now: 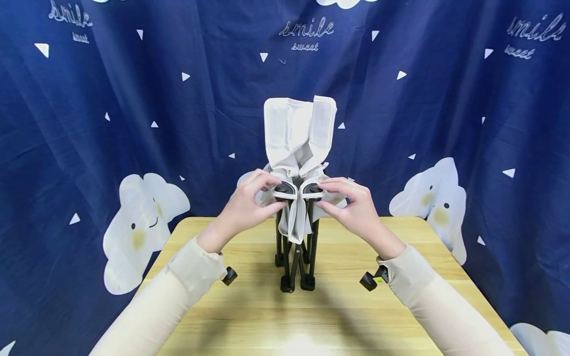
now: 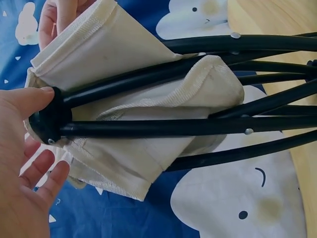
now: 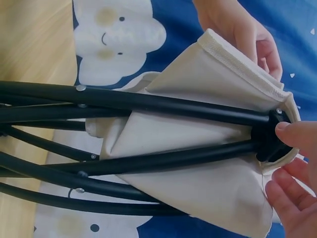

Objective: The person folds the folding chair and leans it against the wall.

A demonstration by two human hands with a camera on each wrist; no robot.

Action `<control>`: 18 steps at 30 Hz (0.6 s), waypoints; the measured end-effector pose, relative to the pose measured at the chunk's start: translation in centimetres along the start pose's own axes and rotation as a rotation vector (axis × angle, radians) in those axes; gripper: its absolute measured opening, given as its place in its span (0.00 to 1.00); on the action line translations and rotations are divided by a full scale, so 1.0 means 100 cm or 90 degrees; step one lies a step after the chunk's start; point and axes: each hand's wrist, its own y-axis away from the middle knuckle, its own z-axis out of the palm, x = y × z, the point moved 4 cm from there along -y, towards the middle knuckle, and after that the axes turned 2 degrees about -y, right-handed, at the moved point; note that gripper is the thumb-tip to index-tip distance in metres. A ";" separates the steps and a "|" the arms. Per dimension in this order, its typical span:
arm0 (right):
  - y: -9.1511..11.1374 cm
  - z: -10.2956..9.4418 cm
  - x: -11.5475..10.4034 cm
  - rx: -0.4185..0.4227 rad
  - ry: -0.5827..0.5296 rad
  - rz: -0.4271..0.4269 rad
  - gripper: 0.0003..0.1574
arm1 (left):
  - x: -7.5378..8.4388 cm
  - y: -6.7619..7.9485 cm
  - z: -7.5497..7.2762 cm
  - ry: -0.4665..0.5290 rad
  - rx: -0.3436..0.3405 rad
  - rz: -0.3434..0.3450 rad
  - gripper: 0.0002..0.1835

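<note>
A folding chair with off-white fabric (image 1: pixel 277 128) and crossed black metal legs (image 1: pixel 313 252) stands upright, folded narrow, on the table. My left hand (image 1: pixel 250 203) pinches its near left corner, the thumb lying on the black plastic joint (image 2: pixel 51 116) in the left wrist view. At the near right corner, my right hand (image 1: pixel 354 203) pinches the matching black joint (image 3: pixel 270 138) between thumb and fingers. The fabric between both corners hangs in a fold, and a two-sided flap rises behind. Rivets join the crossing tubes.
The chair's feet (image 1: pixel 307 283) stand on a light wooden table (image 1: pixel 378 316). Close behind hangs a dark blue curtain (image 1: pixel 187 118) with clouds and white triangles. A small black device (image 1: pixel 229 276) is worn at the left wrist, another (image 1: pixel 368 281) at the right.
</note>
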 end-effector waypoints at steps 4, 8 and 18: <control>0.004 -0.004 0.002 0.011 -0.014 0.009 0.23 | -0.002 0.006 -0.004 -0.003 0.020 0.000 0.19; 0.010 -0.007 0.003 0.015 -0.057 0.034 0.21 | -0.005 0.014 -0.004 0.001 0.023 -0.004 0.17; 0.026 -0.006 0.008 0.006 -0.081 0.072 0.21 | -0.013 0.033 0.001 0.001 0.025 0.002 0.17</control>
